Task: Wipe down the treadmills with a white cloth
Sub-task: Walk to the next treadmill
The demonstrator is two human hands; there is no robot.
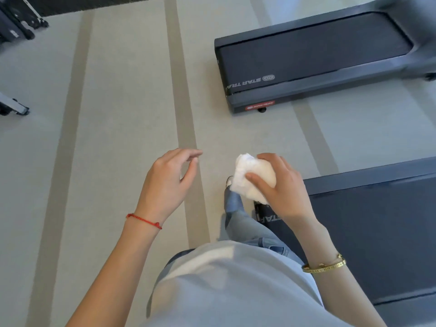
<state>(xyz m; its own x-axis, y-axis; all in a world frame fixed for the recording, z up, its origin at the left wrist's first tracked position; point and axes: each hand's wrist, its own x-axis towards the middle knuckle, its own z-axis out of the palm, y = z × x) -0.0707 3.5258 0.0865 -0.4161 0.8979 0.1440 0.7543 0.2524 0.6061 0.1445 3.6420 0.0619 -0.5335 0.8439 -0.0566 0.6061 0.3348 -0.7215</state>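
White cloth (250, 179) is sitting bunched in my gripping right hand (280, 187), left hand (168, 175) hanging loose and empty, so I'm judging the nearer treadmill (377, 232) is needing wiping next.

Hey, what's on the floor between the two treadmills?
Nothing but carpet: the head view shows bare striped carpet between the far treadmill and the near treadmill.

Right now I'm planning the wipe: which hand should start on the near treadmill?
Right. The right hand already grips the white cloth beside the near treadmill; the left hand holds nothing, farther away.
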